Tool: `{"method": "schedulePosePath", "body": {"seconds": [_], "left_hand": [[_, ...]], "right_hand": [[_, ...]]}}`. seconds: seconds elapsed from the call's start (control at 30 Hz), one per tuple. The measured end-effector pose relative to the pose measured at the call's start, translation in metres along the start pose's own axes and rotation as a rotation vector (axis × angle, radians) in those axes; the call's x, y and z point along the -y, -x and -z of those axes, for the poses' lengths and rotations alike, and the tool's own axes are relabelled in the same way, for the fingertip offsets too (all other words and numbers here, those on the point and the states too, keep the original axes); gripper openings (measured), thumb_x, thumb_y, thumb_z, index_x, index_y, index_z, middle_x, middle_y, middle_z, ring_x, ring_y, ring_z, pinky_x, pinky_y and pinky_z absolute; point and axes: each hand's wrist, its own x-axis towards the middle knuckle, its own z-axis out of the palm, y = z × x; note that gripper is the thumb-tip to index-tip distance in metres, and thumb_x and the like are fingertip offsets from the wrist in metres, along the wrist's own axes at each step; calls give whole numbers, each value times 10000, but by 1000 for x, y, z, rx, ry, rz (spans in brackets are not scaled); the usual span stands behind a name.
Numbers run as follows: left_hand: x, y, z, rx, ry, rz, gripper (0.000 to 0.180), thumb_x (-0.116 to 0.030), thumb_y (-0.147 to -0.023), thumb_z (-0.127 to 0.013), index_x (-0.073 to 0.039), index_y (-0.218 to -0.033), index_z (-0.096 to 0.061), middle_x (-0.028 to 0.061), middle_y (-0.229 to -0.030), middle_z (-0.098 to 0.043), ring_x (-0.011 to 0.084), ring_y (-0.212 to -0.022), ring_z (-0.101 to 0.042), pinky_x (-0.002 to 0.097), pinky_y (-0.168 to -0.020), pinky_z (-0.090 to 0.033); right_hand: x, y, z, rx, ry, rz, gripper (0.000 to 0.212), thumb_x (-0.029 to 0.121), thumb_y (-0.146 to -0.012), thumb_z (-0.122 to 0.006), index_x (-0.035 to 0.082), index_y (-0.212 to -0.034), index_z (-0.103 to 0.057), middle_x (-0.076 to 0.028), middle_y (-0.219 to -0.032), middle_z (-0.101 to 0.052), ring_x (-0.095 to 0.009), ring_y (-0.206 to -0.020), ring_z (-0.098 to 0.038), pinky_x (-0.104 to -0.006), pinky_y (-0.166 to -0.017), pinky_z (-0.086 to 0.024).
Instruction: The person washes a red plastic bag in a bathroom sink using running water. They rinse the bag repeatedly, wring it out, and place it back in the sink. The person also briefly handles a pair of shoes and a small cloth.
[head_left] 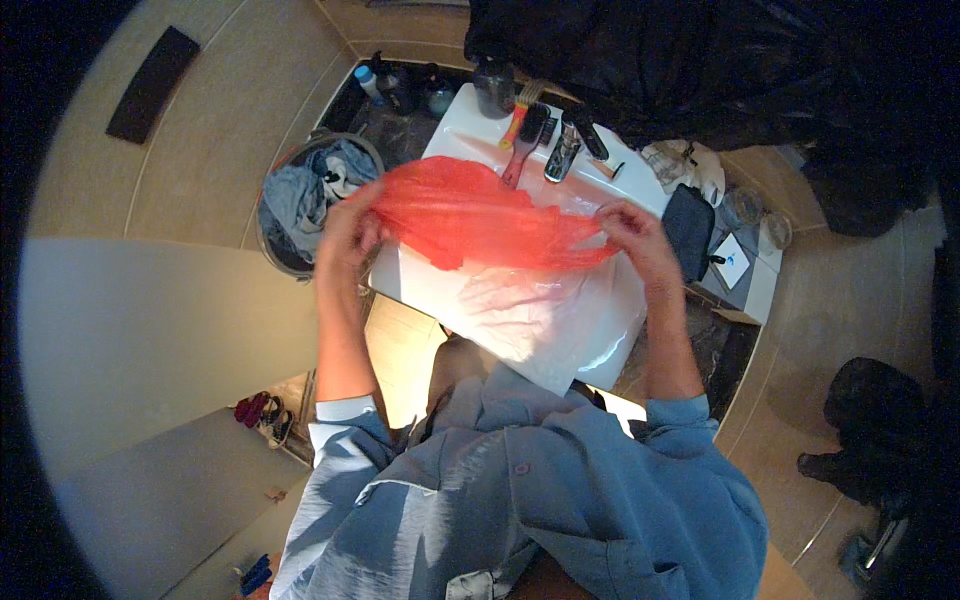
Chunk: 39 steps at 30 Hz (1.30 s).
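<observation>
A thin, see-through red plastic bag (pixel 480 215) is stretched sideways between my two hands, above a white washbasin (pixel 625 315). The fingers of my left hand (pixel 350 228) are closed on its left end, a little blurred. At the other end, my right hand (pixel 632 235) pinches the bag's edge between thumb and fingers. Below the bag, the front of the basin has a pale, wrinkled, filmy look. On the basin's far ledge lie a red-and-yellow paintbrush (pixel 516 120), a hairbrush (pixel 527 145), a dark patterned hair clipper (pixel 563 155) and a small brush (pixel 606 168).
At the left stands a round bucket (pixel 282 255) of blue-grey cloth. Bottles (pixel 395 92) crowd the far left corner, and a dark bottle (pixel 493 88) is behind the basin. A dark pouch (pixel 688 233) and a white card (pixel 731 262) lie right. Black sheeting (pixel 640 60) hangs behind.
</observation>
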Motion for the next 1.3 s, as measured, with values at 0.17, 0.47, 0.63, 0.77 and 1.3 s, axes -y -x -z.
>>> {"method": "schedulePosePath", "body": {"seconds": [0.17, 0.47, 0.63, 0.77, 1.3], "left_hand": [[-15, 11, -45, -308, -182, -326, 214, -200, -800, -682, -16, -901, -639, 38, -708, -626, 98, -518, -551, 220, -485, -452], [10, 28, -2, -665, -748, -360, 249, -213, -781, -701, 31, -814, -665, 31, -701, -640, 78, -616, -550, 232, -531, -415], [2, 56, -6, -493, -201, -382, 263, -161, -818, -663, -9, -1023, -597, 84, -906, -643, 158, -718, -629, 276, -663, -542], [6, 57, -6, -360, -167, -399, 246, -128, -818, -652, -3, -1019, -585, 72, -873, -641, 154, -758, -626, 265, -680, -525], [85, 2, -147, 99, -1331, -772, 578, -227, -737, -689, -16, -1224, -459, 239, -1248, -454, 378, -1176, -429, 423, -993, -356]], "right_hand": [[-2, -15, 7, -75, 201, 121, 195, 69, -763, -660, 56, -949, -602, -9, -858, -581, -129, -768, -543, -254, -724, -455], [-182, -108, -41, -144, 551, 162, 290, 206, -793, -606, 35, -1026, -590, -147, -996, -611, -280, -919, -575, -368, -823, -441], [-125, -70, -101, 57, 868, 239, 393, 284, -786, -586, 79, -1120, -584, -170, -1036, -613, -323, -982, -572, -445, -876, -418], [-124, -59, -88, 330, 508, -92, 296, 247, -805, -596, 40, -1013, -629, -126, -905, -652, -228, -818, -604, -346, -758, -463], [-117, -81, -47, 75, 105, -214, 236, 158, -770, -669, 13, -954, -634, -55, -830, -643, -142, -763, -597, -282, -695, -483]]}}
